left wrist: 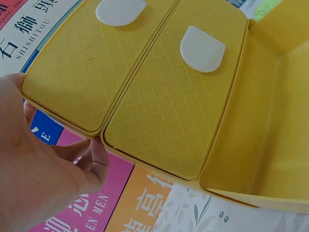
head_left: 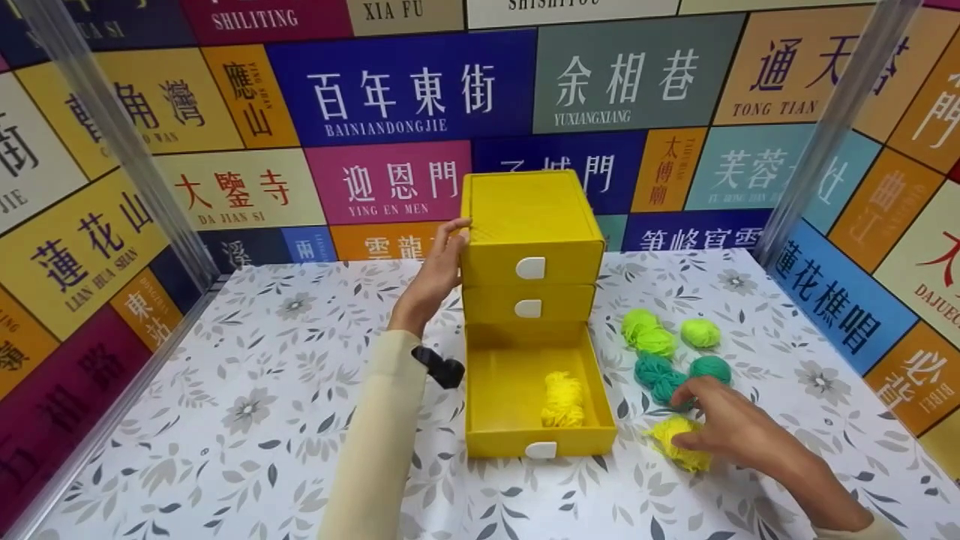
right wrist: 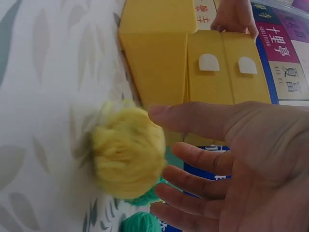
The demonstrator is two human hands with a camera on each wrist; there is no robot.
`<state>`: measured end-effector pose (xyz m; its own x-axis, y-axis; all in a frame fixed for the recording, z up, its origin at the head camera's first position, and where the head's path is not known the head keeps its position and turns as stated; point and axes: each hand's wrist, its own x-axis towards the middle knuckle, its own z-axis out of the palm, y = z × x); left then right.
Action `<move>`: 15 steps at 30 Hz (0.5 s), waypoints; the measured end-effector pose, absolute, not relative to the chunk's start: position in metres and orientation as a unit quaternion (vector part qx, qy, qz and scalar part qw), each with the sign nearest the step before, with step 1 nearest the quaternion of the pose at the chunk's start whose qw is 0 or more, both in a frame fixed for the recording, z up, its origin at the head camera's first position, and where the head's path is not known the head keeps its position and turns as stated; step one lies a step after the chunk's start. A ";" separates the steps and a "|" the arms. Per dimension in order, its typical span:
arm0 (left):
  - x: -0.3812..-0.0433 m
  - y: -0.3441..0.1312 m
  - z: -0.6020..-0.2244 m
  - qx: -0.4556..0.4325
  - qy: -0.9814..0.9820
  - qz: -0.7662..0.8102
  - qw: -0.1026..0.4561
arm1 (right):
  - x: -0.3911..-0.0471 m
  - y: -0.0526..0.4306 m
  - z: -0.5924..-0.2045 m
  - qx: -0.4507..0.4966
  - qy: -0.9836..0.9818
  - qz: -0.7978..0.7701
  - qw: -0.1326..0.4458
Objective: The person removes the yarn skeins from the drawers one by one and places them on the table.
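A yellow drawer unit (head_left: 531, 210) stands on the table, its bottom drawer (head_left: 502, 382) pulled out. In that drawer lies a small yellow yarn skein (head_left: 562, 400). My left hand (head_left: 435, 277) rests against the unit's upper left side, fingertips at the top edge; the left wrist view has this hand (left wrist: 53, 164) beside the two closed drawer fronts. At the right, my right hand (head_left: 739, 431) hovers over a yellow yarn ball (head_left: 681, 444). In the right wrist view its fingers (right wrist: 198, 188) are spread and the thumb is close to the ball, contact unclear.
Behind the right hand lie a teal yarn skein (head_left: 658, 377) and a teal ball (head_left: 710, 369). Farther back are a lime skein (head_left: 648, 332) and a lime ball (head_left: 700, 333). A flowered cloth (head_left: 247, 405) covers the table. Sign-printed walls (head_left: 405, 82) enclose it.
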<state>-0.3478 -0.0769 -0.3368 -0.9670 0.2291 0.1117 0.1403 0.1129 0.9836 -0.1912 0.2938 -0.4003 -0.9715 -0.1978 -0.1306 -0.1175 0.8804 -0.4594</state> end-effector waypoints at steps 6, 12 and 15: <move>-0.347 -0.078 -0.337 0.123 0.743 0.657 0.031 | -0.193 0.279 -0.387 -0.083 0.964 -0.235 0.095; -0.348 -0.077 -0.337 0.117 0.742 0.660 0.028 | -0.199 0.261 -0.377 -0.092 0.957 -0.261 0.085; -0.348 -0.076 -0.337 0.119 0.742 0.660 0.027 | -0.203 0.254 -0.375 -0.108 0.951 -0.281 0.075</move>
